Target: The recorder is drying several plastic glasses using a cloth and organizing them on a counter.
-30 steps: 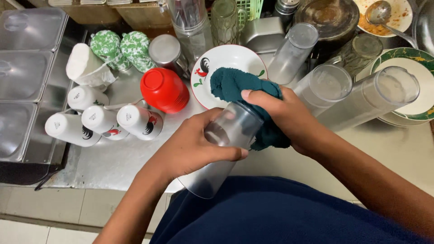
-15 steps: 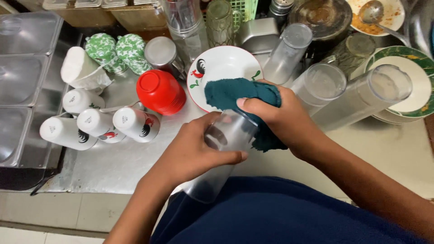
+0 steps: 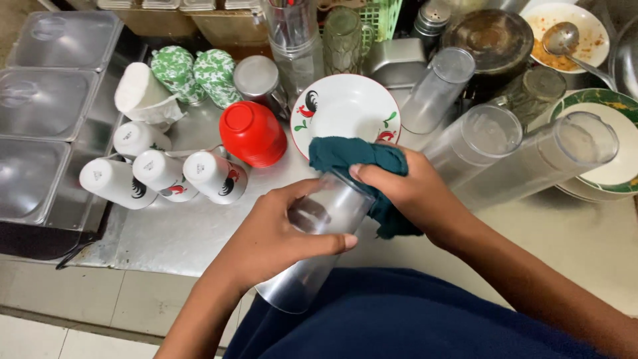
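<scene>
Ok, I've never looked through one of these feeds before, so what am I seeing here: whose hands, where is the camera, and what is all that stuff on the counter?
There is no machine here: these are a person's two bare hands, filmed by a camera worn on their head and looking down. The left hand grips a tall clear plastic tumbler around its middle, tilted across the body. The right hand presses a dark teal cloth against the tumbler's upper end. Behind them, on the metal counter, sit a white plate with a rooster pattern, an upturned red cup, several white cups lying on their sides, and more clear tumblers leaning at the right. A plate with food scraps and a spoon is at the top right. Lidded steel trays are on the left.
</scene>
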